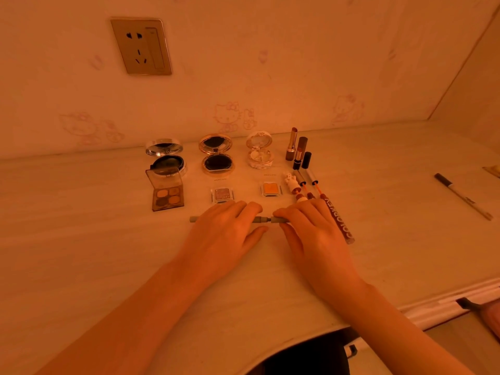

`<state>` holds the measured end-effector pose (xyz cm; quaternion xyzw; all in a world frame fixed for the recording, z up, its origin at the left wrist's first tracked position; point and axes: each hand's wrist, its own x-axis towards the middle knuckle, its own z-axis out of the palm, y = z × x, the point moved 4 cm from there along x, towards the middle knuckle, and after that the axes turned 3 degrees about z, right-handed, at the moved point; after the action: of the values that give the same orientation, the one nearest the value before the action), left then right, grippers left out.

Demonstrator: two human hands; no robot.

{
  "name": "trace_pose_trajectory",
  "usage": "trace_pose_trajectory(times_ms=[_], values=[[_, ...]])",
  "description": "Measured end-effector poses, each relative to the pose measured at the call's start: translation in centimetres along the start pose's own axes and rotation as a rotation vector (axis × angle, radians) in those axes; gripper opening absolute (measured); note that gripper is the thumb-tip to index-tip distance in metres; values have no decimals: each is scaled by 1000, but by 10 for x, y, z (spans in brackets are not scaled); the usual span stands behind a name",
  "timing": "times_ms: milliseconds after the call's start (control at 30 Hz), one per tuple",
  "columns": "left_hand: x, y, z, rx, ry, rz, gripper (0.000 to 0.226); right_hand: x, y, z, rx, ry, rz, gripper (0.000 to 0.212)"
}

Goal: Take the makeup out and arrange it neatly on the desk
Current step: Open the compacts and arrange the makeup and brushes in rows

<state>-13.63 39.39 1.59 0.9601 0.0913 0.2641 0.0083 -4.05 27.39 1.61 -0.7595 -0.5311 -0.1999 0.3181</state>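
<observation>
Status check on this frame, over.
Left hand and right hand both grip grey pen, flat on desk. Compacts, palettes, lipsticks lined behind. Nothing blocking.

left hand (224, 231), right hand (313, 234) holding grey pen (261, 219), compacts (217, 158) behind

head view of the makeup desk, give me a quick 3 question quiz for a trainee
1. True or false: the four-pan palette lies farther left than both hands.
2. How many round compacts stand open along the wall? A two, B three, C four.
3. What do the left hand and right hand both hold?
Key: 1 true; 2 B; 3 the grey pen.
</observation>
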Motion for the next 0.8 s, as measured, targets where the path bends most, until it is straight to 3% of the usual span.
trace_pose_trajectory(times_ms=[467,633,800], values=[[-2,-4,-4,-118,41,-66,19,-3,11,-6,43,63,189,17],[2,-6,-9,-173,124,-112,31,-3,11,-12,3,109,216,18],[8,-1,-13,-403,167,-265,33,0,18,-14,17,63,278,22]])
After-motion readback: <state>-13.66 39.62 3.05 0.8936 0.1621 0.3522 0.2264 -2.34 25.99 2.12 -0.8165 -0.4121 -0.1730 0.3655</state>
